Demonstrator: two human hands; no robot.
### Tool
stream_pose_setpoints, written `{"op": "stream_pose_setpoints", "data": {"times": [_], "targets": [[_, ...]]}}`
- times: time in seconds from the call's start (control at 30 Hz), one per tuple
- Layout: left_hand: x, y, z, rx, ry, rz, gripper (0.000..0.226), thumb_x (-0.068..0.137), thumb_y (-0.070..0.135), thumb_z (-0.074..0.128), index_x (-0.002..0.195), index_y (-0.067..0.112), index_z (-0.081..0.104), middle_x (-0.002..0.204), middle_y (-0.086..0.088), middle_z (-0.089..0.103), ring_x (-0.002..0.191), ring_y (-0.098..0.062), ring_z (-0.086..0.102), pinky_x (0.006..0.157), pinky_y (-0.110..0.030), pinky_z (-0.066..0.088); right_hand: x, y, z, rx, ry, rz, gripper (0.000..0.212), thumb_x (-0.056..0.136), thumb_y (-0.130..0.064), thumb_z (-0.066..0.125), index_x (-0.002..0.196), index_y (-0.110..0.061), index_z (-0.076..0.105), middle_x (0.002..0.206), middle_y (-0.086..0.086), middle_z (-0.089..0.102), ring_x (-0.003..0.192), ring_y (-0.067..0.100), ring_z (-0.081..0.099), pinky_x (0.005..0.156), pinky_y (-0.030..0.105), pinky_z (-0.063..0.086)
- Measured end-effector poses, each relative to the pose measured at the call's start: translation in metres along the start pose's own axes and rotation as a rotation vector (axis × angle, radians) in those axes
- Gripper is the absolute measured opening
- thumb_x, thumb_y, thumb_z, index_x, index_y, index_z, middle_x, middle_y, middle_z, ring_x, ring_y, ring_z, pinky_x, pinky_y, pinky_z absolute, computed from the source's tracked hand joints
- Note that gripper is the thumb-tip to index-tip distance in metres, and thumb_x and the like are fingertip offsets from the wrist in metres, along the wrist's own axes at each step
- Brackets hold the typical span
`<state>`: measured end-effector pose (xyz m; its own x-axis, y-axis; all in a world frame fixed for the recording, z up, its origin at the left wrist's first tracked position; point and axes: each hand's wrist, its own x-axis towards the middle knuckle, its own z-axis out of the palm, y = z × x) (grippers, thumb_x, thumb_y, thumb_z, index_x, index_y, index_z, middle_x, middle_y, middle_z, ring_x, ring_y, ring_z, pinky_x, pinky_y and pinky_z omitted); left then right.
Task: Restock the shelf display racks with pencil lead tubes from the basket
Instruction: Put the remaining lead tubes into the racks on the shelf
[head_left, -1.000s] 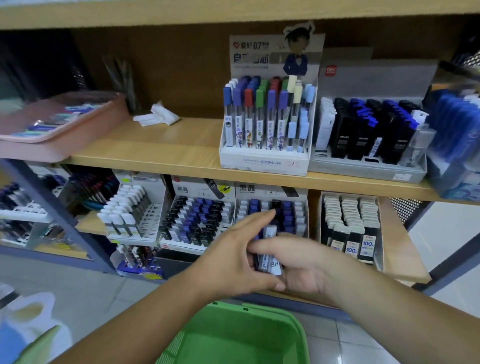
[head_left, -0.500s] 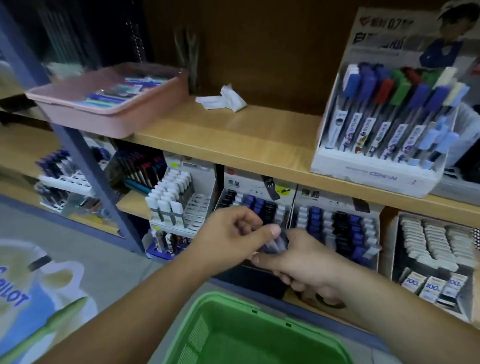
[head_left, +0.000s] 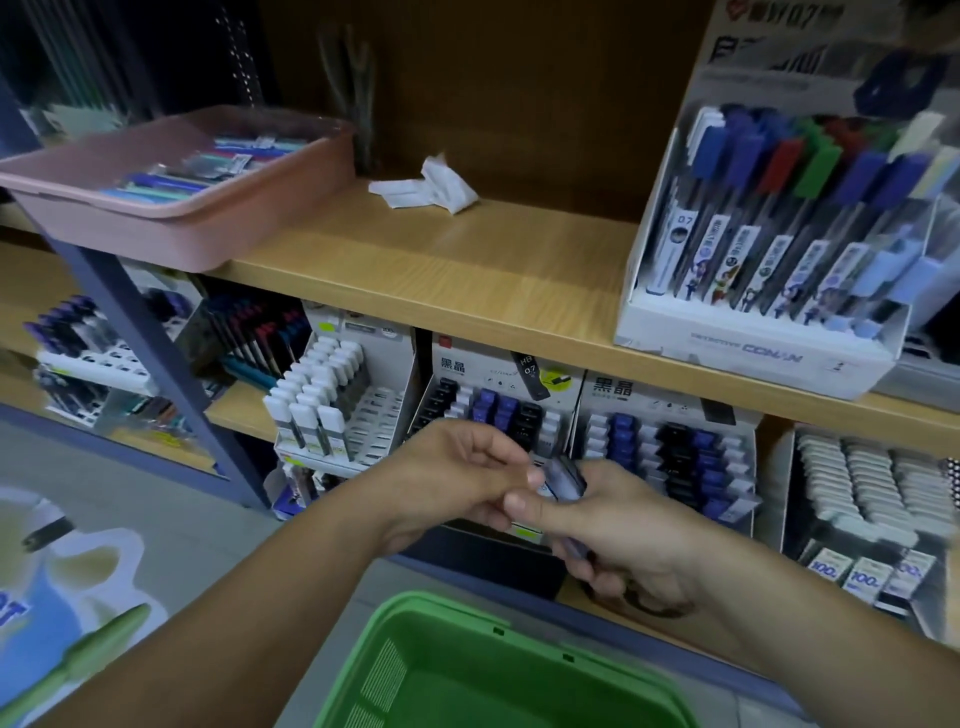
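Small bluish plastic pencil lead tubes (head_left: 563, 475) sit clenched in your right hand (head_left: 631, 535); your left hand's (head_left: 457, 478) fingertips pinch one.

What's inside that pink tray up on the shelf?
The pink tray holds a loose pile of pens or pencils, lying flat, in blue, teal and purple, some in clear wrappers. Its near wall hides whatever lies lower down, and blur hides their labels.

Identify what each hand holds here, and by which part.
The right hand grips a small bunch of bluish pencil lead tubes by their lower bodies. The left hand pinches at the bunch's top end; its exact contact is blurred.
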<state>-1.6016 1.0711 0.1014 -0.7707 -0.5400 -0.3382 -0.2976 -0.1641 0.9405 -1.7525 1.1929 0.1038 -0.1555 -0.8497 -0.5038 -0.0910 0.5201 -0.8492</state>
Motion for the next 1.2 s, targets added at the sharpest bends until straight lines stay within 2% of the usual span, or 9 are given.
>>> {"op": "stream_pose_setpoints", "data": {"times": [0.13,0.3,0.4,0.53,0.67,0.8,0.9,1.03,1.2], "targets": [[0.003,-0.002,-0.005,-0.119,0.046,0.008,0.021,0.091,0.0,0.074,0.111,-0.003,0.069,0.084,-0.016,0.073,0.073,-0.021,0.07,0.07,-0.028,0.06,-0.002,0.002,-0.01,0.122,-0.03,-0.005,0.034,0.087,-0.048,0.075,0.073,-0.02,0.061,0.066,0.005,0.05,0.045,0.014,0.038,0.041,0.018,0.022],[0.014,-0.005,-0.011,-0.039,0.169,0.075,0.01,0.098,0.005,0.068,0.104,0.008,0.075,0.082,-0.009,0.073,0.073,-0.019,0.066,0.071,-0.028,0.057,-0.008,0.006,-0.019,0.211,-0.012,0.035,0.034,0.092,-0.044,0.071,0.095,-0.012,0.057,0.07,0.008,0.052,0.048,0.015,0.038,0.042,0.019,0.021],[0.026,0.0,-0.01,0.117,0.304,0.191,0.01,0.099,0.009,0.068,0.1,0.014,0.076,0.085,-0.006,0.073,0.072,-0.015,0.066,0.068,-0.022,0.057,-0.015,0.007,-0.025,0.275,0.013,0.1,0.028,0.088,-0.036,0.078,0.091,-0.015,0.059,0.07,0.009,0.054,0.052,0.018,0.043,0.041,0.02,0.028],[0.054,-0.001,0.001,0.424,0.299,0.3,0.008,0.098,0.015,0.07,0.099,0.022,0.074,0.088,0.01,0.074,0.071,0.004,0.064,0.068,-0.013,0.051,-0.024,0.009,-0.034,0.406,-0.055,0.15,0.024,0.084,-0.024,0.08,0.097,-0.011,0.064,0.074,0.009,0.058,0.058,0.021,0.054,0.044,0.024,0.038],[0.074,-0.01,0.009,0.665,0.284,0.366,0.013,0.096,0.015,0.071,0.106,0.02,0.077,0.083,0.02,0.067,0.073,0.014,0.061,0.068,-0.003,0.044,-0.031,0.009,-0.045,0.504,-0.08,0.162,0.042,0.075,-0.021,0.077,0.114,-0.008,0.071,0.083,0.011,0.064,0.062,0.021,0.056,0.047,0.027,0.041],[0.083,-0.021,0.012,0.821,0.301,0.458,0.016,0.094,0.011,0.072,0.106,0.016,0.081,0.084,0.008,0.075,0.063,0.011,0.058,0.066,-0.012,0.049,-0.032,0.011,-0.05,0.57,-0.084,0.134,0.046,0.078,-0.018,0.078,0.122,-0.006,0.069,0.088,0.014,0.066,0.067,0.022,0.056,0.053,0.03,0.046],[0.085,-0.021,0.008,0.854,0.335,0.497,0.017,0.094,0.009,0.071,0.107,0.015,0.081,0.1,0.005,0.079,0.068,0.016,0.06,0.072,-0.002,0.045,-0.03,0.013,-0.047,0.565,-0.039,0.107,0.049,0.083,-0.012,0.074,0.128,0.002,0.062,0.089,0.016,0.07,0.066,0.023,0.059,0.059,0.032,0.047],[0.086,-0.019,0.002,0.921,0.272,0.566,0.015,0.093,0.007,0.072,0.102,0.014,0.081,0.099,0.002,0.08,0.086,-0.012,0.072,0.08,-0.015,0.05,-0.026,0.014,-0.044,0.573,-0.021,0.093,0.055,0.08,-0.007,0.074,0.132,0.005,0.059,0.097,0.019,0.073,0.069,0.022,0.066,0.057,0.032,0.056],[0.095,-0.023,0.008,1.027,0.125,0.591,0.02,0.089,0.006,0.066,0.097,0.018,0.081,0.097,0.002,0.073,0.094,-0.021,0.066,0.08,-0.038,0.055,-0.027,0.011,-0.042,0.558,-0.017,0.112,0.038,0.095,-0.004,0.063,0.133,-0.003,0.059,0.108,0.014,0.076,0.071,0.021,0.069,0.051,0.029,0.051]]}}
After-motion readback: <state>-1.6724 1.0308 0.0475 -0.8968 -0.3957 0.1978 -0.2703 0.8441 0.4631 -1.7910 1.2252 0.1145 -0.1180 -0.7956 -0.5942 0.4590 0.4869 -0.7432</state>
